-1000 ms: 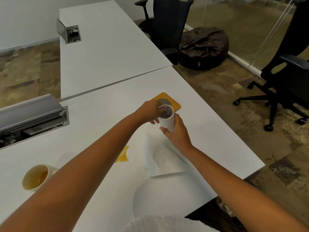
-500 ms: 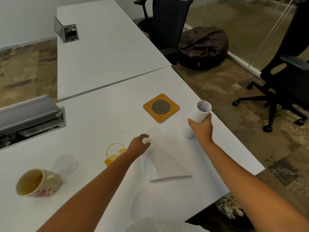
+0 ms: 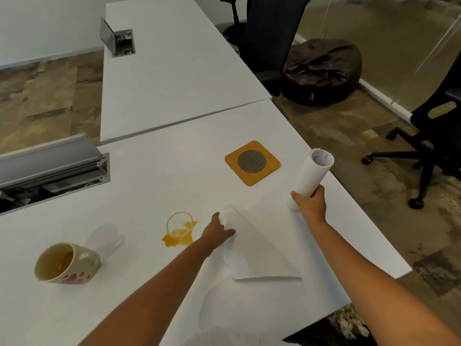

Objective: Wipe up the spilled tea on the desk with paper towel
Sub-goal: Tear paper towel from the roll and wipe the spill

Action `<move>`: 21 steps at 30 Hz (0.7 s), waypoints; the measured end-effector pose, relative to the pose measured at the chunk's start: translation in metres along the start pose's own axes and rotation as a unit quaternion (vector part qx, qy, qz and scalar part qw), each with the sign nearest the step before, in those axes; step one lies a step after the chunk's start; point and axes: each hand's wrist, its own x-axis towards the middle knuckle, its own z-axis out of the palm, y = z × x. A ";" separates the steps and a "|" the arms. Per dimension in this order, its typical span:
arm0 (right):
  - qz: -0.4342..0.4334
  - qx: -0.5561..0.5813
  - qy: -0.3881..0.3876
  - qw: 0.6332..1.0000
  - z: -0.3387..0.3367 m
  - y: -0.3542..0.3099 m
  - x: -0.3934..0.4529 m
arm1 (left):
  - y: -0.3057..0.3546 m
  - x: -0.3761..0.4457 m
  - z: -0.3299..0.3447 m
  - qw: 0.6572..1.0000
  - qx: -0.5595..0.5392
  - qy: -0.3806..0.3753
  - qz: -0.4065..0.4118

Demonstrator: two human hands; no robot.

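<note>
My left hand (image 3: 217, 232) pinches the near corner of the paper towel sheet (image 3: 254, 248), and my right hand (image 3: 310, 204) is wrapped around the roll (image 3: 309, 179) at two o'clock, near the table (image 3: 174, 186) edge. The spilled tea (image 3: 178, 233) sits just left of the sheet at eleven o'clock. If I drag carelessly, I could smear the puddle toward the tipped mug (image 3: 66, 263), or knock the roll off the edge.

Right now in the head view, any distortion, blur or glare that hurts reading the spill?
Head view: wide-angle bend shows in the desk edges; lighting is soft and even, with no glare on the spilled tea, which reads sharp and amber; the mug casts a faint shadow; the left hand on the paper towel sheet looks slightly soft; the roll in the right hand is clear.
</note>
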 end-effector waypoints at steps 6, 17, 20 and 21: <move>0.021 -0.012 -0.015 1.000 0.004 0.007 0.005 | -0.007 0.007 0.003 0.999 0.017 0.028 -0.021; 0.046 -0.117 -0.037 0.991 0.015 0.048 -0.038 | -0.006 0.012 0.011 0.998 0.048 0.029 -0.016; 0.041 -0.160 -0.079 0.983 0.031 0.059 -0.063 | -0.008 0.012 0.013 0.999 0.011 0.032 -0.023; 0.038 -0.177 -0.103 0.978 0.035 0.060 -0.069 | -0.008 0.011 0.014 0.999 -0.001 0.038 -0.027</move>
